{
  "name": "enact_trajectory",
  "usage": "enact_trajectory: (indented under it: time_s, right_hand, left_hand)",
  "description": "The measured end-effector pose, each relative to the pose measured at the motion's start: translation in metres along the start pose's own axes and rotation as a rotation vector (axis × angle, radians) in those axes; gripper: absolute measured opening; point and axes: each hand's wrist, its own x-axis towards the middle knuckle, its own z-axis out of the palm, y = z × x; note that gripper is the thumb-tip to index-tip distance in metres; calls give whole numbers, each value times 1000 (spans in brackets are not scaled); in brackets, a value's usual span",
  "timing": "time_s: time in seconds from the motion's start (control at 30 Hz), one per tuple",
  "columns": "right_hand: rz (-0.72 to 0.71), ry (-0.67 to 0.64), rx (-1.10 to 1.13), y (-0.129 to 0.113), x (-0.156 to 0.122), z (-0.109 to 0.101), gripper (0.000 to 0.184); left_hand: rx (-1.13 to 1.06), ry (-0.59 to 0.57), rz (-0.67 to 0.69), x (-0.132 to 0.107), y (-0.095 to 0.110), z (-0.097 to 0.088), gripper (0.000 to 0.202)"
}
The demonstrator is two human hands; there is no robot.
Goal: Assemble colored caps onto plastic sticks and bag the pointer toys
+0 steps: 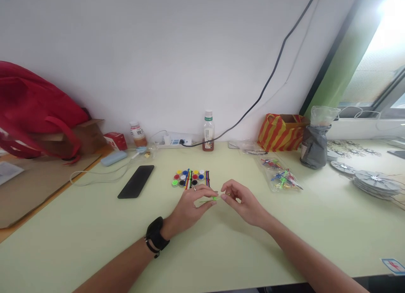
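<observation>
Forearms slant inward over the tabletop; left hand pinches a green piece; right hand curls just beside, grip unclear.

The green piece in the left hand is partly hidden, too small to identify; the red bag beyond the left edge of the table is cut off; the back-edge bottle has blurred print.

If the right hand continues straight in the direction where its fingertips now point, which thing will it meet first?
Probably the small green piece at the fingertips of the left hand, just ahead of the right hand. Depth is unclear, so it may meet those fingertips first.
</observation>
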Motion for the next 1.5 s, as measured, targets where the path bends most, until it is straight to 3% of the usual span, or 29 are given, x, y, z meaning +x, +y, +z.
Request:
enact_trajectory:
  time_s: [0.23, 0.37, 0.5, 0.63, 0.7, 0.8, 0.97, 1.03, 1.1, 1.17, 1.23, 1.37, 1.5]
  right_hand:
    - [16, -7, 8, -3, 0, 1, 32]
    - [7, 9, 32, -1, 1, 1, 29]
    - [-7, 46, 86, 5, 2, 2, 30]
    - [-75, 174, 16, 9, 1, 0, 36]
    - [-143, 226, -101, 9, -1, -2, 30]
    - [-193, 168, -176, 9, -4, -3, 26]
    - [-156, 117, -106, 10, -8, 2, 67]
    - [-138, 116, -85, 9, -9, 4, 56]
    - [-106, 35, -69, 6, -8, 3, 25]
    - [-61, -81, -26, 3, -7, 0, 50]
    - [-29, -126, 19, 0, -6, -2, 61]
    - [14, -46, 53, -3, -3, -2, 43]
    - [47, -80, 59, 0, -2, 2, 32]
  left_hand:
    - [-25, -38, -17, 0, 3, -2, 16]
    - [-250, -49, -59, -1, 4, 2, 14]
    - [-466, -119, -194, -2, 4, 4, 16]
    - [-526, -83, -304, -2, -5, 5, 28]
    - [-539, -48, -334, -1, -9, 6, 32]
    - [-558, 1, -363, 1, -11, 6, 30]
    - [-550, 59, -378, 3, -9, 6, 31]
    - [-532, 70, -365, 3, -10, 7, 30]
    - [-529, 71, -347, 2, -12, 7, 30]
    - [-536, 66, -335, 1, -13, 7, 29]
    - [-537, 61, -327, 1, -15, 7, 28]
    - [-525, 34, -305, -1, -14, 8, 26]
    - [-498, -24, -298, -2, -8, 10, 27]
